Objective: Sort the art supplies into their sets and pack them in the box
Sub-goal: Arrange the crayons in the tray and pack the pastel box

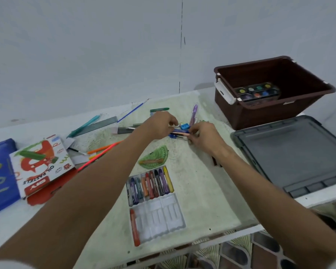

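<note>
My left hand (160,125) and my right hand (204,133) meet over a small cluster of supplies in the middle of the table. Their fingers are curled on a pink and blue stick-shaped item (180,133), one at each end. A blue sharpener (184,126) lies just behind it. The clear pastel tray (164,218) sits nearer me, its far row full of oil pastels (150,184) and one orange pastel (134,227) in the near row. The brown box (316,98) at the back right holds a paint palette (257,91).
A grey lid (291,152) lies right of my right arm. A green protractor (155,157), a purple pen (194,113), a green pen (159,109), a ruler (97,126) and orange pencils (103,150) are scattered about. The oil pastels carton (39,166) and a blue case (0,177) sit left.
</note>
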Tool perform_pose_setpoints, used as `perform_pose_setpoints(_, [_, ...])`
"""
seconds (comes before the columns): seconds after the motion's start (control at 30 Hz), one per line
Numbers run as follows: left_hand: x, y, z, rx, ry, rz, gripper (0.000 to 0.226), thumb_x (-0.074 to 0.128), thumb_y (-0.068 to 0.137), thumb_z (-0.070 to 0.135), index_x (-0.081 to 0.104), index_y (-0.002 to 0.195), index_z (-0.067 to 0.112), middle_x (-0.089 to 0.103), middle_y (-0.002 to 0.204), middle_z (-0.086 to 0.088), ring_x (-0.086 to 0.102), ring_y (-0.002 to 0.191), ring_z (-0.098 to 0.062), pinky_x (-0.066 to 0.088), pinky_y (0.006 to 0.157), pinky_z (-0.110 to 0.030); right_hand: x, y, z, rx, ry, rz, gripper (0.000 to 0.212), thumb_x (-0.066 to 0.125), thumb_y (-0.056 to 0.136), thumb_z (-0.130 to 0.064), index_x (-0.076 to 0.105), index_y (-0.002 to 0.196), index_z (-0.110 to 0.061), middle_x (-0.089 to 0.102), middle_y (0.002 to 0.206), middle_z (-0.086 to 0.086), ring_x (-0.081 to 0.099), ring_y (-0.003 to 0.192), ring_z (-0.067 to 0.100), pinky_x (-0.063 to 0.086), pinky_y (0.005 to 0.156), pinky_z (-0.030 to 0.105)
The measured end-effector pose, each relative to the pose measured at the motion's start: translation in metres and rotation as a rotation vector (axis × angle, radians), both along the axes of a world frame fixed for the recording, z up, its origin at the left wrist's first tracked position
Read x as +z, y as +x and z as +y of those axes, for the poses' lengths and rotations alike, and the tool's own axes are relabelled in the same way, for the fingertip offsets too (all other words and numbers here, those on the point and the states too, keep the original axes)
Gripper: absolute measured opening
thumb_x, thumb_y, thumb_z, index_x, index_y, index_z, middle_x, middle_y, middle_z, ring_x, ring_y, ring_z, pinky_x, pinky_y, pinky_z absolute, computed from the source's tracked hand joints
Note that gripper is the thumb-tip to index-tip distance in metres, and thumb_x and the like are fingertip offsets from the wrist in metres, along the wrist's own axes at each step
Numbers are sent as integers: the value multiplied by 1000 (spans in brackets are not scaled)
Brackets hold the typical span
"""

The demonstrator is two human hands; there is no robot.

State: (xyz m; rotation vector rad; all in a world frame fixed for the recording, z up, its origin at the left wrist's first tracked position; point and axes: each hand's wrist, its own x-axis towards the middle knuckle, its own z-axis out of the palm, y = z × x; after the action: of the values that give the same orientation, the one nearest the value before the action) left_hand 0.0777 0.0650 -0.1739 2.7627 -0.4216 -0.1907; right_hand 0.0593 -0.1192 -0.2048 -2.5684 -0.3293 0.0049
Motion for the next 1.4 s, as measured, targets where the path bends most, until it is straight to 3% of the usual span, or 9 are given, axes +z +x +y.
perform_pose_setpoints(0.17, [-1, 9, -7, -82, 99, 28, 30, 53, 93, 9, 68, 119, 12, 65, 119, -4, 58, 108, -22, 39, 83, -22, 0, 5, 1, 19, -64, 46, 17, 66, 86, -15, 74, 101, -10, 71, 97, 11, 60, 80, 21, 45, 75, 24])
perform_pose_setpoints(0.3, [-3, 17, -5, -129, 183, 115, 21, 52, 92, 9, 72, 97, 5, 69, 99, -11, 62, 98, -29, 48, 85, -35, 4, 6, 2, 57, -87, 90, 18, 67, 86, -16, 75, 101, -9, 70, 96, 12, 62, 82, 23, 51, 79, 28])
perform_pose_setpoints(0.37, [-4, 19, -5, -115, 184, 134, 17, 57, 92, 10, 73, 97, 7, 69, 97, -10, 63, 97, -27, 47, 81, -32, 5, 6, 1, 49, -80, 108, 19, 66, 85, -15, 75, 101, -10, 70, 96, 11, 61, 80, 21, 49, 74, 25])
perform_pose_setpoints(0.6, [4, -3, 5, 44, -15, 42, 20, 60, 91, 18, 71, 106, 11, 69, 104, -4, 59, 91, -15, 39, 74, -22, 14, -8, -8, -14, 48, 119, 17, 69, 83, -16, 75, 98, -11, 66, 84, 1, 54, 67, 8, 35, 53, 10])
perform_pose_setpoints(0.73, [16, -48, 20, 168, -146, -37, 20, 59, 93, 23, 71, 104, 11, 68, 95, -2, 57, 79, -14, 40, 70, -23, 26, -34, -15, -44, 167, 122, 13, 68, 85, -19, 75, 95, -14, 65, 81, -3, 54, 66, 6, 36, 51, 12])
perform_pose_setpoints(1.0, [6, -187, 42, 492, -369, 49, 6, 67, 86, 27, 70, 82, 24, 67, 68, 8, 61, 62, -5, 44, 58, -17, 22, -126, 6, 81, 434, 255, 5, 73, 83, -25, 74, 82, -20, 68, 73, -5, 55, 56, 1, 41, 53, 15])
perform_pose_setpoints(1.1, [-2, -236, 44, 653, -478, 88, 5, 70, 85, 26, 70, 81, 25, 68, 68, 1, 65, 65, -18, 56, 63, -39, 17, -161, 18, 169, 420, 278, 7, 70, 85, -28, 73, 85, -21, 66, 74, -6, 54, 53, 1, 40, 50, 14])
perform_pose_setpoints(1.17, [-7, -265, 43, 716, -505, 85, 4, 70, 85, 26, 70, 81, 26, 68, 66, 1, 65, 64, -21, 56, 61, -44, 14, -182, 25, 231, 382, 283, 8, 69, 87, -27, 72, 86, -20, 64, 74, -6, 51, 51, 4, 38, 48, 15])
perform_pose_setpoints(1.4, [-18, -313, 34, 743, -569, 111, 13, 68, 85, 24, 62, 88, 36, 68, 64, 13, 61, 54, -10, 53, 59, -33, 6, -219, 42, 287, 218, 234, 14, 64, 87, -27, 69, 81, -15, 62, 74, -2, 55, 64, 13, 47, 59, 33])
